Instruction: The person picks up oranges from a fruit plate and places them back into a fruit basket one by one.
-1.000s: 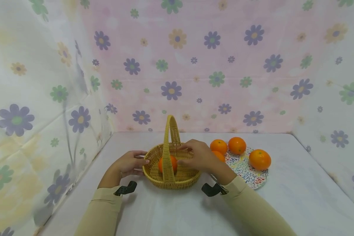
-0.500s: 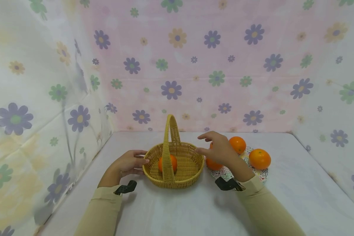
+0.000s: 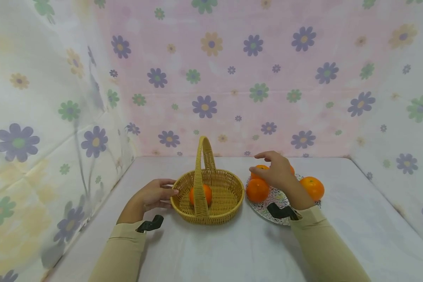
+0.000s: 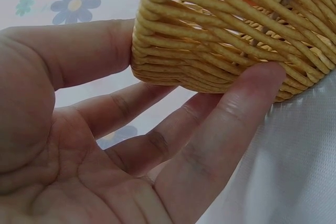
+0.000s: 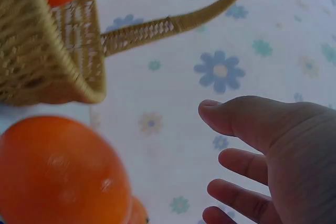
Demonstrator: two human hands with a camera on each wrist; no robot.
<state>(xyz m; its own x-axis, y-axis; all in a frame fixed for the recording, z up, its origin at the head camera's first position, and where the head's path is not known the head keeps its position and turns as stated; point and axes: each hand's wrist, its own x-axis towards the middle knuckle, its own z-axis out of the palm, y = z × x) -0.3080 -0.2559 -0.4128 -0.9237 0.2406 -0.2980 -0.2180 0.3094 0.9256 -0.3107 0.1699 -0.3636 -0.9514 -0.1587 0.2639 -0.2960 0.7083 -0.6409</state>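
My left hand [image 3: 154,196] is at the left end of the yellow wicker basket [image 3: 225,196], its fingers spread apart, with at least some of the tips resting against the weave. The basket stands upright on the white worktop [image 3: 204,254], its tall arched handle [image 3: 199,164] rising over the middle. Inside it I see a single orange [image 3: 208,194], left of centre and partly covered by the handle's near side.

My right hand [image 3: 278,171] is over the speckled plate [image 3: 275,197] to the right of the basket, thumb and fingers apart with a gap between them. Four oranges are at the plate: a front one [image 3: 257,190] just beside the basket's right rim, a rear one [image 3: 256,171] behind that, a third mostly hidden by my right hand, and a far-right one [image 3: 313,188] beyond my wrist. From the head view I can't tell whether the right fingers touch any fruit. Flower-printed cloth [image 3: 232,98] hangs behind.
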